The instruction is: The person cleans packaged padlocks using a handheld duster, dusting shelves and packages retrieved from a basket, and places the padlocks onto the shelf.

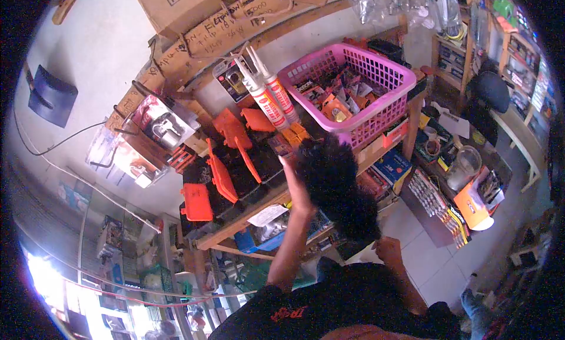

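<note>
A black feather duster [338,187] reaches across the middle of the view, its upper end against the shelf front below the pink basket [376,113]. My right hand [389,250] is closed at its lower end, where the handle is hidden. My left hand [299,190] is raised at the shelf edge beside the duster. One digit is stretched upward; the other fingers are partly hidden by the duster. Nearest to it are small orange boxes [296,133] and two sealant tubes [265,102]. Orange plastic cases [220,174] stand left of it on the shelf.
Packets fill the basket. Boxed padlocks [169,128] stand at the shelf's left end. Below sits a blue tray [262,241]. To the right, a low table [426,205] carries packaged goods and a plastic jar [465,166]. Cardboard [203,13] lies above.
</note>
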### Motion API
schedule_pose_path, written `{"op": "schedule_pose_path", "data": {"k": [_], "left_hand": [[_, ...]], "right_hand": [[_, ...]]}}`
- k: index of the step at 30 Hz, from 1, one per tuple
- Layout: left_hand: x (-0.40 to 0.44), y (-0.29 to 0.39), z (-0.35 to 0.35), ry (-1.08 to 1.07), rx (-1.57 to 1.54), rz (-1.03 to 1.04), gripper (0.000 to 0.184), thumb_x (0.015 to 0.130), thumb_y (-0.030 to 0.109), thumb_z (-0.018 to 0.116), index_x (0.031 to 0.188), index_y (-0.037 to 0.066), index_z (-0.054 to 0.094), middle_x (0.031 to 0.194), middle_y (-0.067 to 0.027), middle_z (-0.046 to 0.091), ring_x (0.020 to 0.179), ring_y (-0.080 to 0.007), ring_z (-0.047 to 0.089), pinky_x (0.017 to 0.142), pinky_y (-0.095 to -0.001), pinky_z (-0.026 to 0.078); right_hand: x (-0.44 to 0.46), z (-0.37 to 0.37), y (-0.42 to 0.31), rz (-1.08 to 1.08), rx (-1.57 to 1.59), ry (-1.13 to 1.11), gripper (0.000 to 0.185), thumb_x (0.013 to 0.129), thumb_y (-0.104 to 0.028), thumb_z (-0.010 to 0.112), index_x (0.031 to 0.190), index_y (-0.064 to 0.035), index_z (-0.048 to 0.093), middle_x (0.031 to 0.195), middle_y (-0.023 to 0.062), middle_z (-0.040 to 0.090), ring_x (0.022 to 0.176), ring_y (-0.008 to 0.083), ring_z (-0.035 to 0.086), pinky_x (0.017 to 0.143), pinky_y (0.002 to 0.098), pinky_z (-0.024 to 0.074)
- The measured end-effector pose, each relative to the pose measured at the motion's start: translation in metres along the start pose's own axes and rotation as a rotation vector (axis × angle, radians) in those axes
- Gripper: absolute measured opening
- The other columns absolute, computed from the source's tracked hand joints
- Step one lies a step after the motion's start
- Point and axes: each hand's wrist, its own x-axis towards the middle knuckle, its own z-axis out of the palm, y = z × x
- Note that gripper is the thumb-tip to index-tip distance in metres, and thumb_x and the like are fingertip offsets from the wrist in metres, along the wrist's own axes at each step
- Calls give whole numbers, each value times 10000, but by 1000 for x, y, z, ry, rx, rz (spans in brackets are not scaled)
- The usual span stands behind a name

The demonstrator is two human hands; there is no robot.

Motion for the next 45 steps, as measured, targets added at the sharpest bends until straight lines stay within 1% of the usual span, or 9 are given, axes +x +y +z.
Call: {"op": "schedule_pose_path", "data": {"k": [12, 16, 21, 25, 29, 33, 35, 37, 45], "left_hand": [[16, 12, -18, -429, -399, -9, 697, 911, 624, 300, 1278, 53, 461, 1183, -135, 574, 1061, -269, 565, 917, -397, 458], [8, 31, 6, 31, -47, 5, 786, 866, 684, 323, 1269, 21, 451, 1133, -157, 595, 1014, -303, 591, 841, -386, 505], [24, 20, -12, -431, -602, -66, 713, 911, 623, 278, 1229, 10, 452, 1188, -167, 546, 1123, -355, 511, 1006, -442, 377], [15, 36, 1, -105, -323, -33, 791, 869, 689, 277, 1223, 5, 458, 1206, -192, 538, 1129, -389, 508, 964, -503, 410], [22, 28, -16, -587, -465, -50, 736, 910, 635, 248, 1255, 21, 464, 1236, -182, 531, 1147, -390, 500, 967, -483, 417], [4, 32, 12, -48, -232, 33, 689, 919, 619, 257, 1225, 46, 486, 1190, -142, 550, 1118, -330, 530, 968, -513, 403], [9, 29, 1, -6, 696, 301, 632, 925, 587, 299, 1219, 64, 496, 1183, -135, 551, 1119, -307, 526, 994, -481, 383], [3, 32, -9, -489, -567, -37, 528, 930, 499, 393, 1262, 95, 470, 1210, -126, 526, 1144, -308, 494, 1023, -451, 348], [-15, 53, -30, 129, -145, -10, 764, 871, 689, 287, 1261, 51, 443, 1089, -148, 594, 1013, -314, 585, 904, -454, 459]], "right_hand": [[-4, 14, -37, -6, 26, 44, 312, 868, -218, 538, 612, -40, 540, 555, -1, 481, 463, 59, 385, 410, 238, 277], [-5, 1, -44, -51, 287, 165, 308, 855, -194, 531, 588, -41, 537, 547, 6, 482, 477, 65, 405, 420, 231, 292], [-17, -14, -64, 52, 43, 132, 283, 840, -207, 564, 616, -35, 548, 574, 27, 524, 524, 92, 451, 483, 256, 354], [-13, -17, -56, 65, 164, 164, 236, 815, -176, 552, 632, -28, 562, 570, 24, 517, 537, 87, 450, 496, 258, 353], [-3, -23, -81, -107, -25, 187, 227, 803, -122, 529, 594, -33, 526, 544, 5, 477, 510, 58, 398, 463, 242, 311], [6, -23, -111, -115, -153, 194, 243, 799, -127, 535, 582, -19, 535, 553, 5, 476, 512, 64, 399, 470, 249, 322], [5, -20, -108, -78, -246, 123, 243, 797, -126, 538, 584, -10, 545, 559, 7, 481, 517, 68, 404, 474, 251, 329], [7, -15, -108, -78, -11, 183, 243, 798, -124, 540, 581, -15, 538, 576, 7, 495, 525, 65, 415, 476, 247, 332], [39, -11, -154, -77, 350, 30, 238, 872, -277, 601, 731, -95, 544, 589, -30, 466, 511, 54, 428, 450, 211, 323]]}}
